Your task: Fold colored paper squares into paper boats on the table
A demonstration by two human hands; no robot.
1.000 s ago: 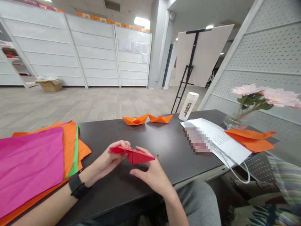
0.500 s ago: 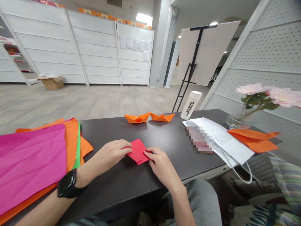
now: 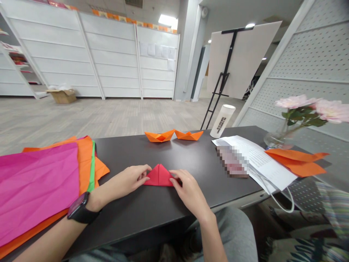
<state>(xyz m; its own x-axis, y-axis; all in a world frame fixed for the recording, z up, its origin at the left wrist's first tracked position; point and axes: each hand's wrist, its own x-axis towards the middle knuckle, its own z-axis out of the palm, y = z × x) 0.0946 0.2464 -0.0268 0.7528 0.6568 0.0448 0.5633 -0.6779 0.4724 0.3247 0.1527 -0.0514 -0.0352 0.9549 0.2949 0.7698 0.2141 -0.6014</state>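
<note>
Red paper [image 3: 159, 176] folded into flat triangle, left hand [image 3: 131, 179] and right hand [image 3: 188, 191] fingertips pinning its corners

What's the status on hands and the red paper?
Left hand and right hand pressing red paper flat on table. Folded to a triangle. Nothing in the way.

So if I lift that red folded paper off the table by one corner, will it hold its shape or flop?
The red folded paper looks thin and layered into a flat triangle, so it is probably very light and fairly stiff along the creases. Lifted by one corner, loose flaps may spring open. It lies flat on the smooth dark table between both hands, so a push would likely slide it.
</note>
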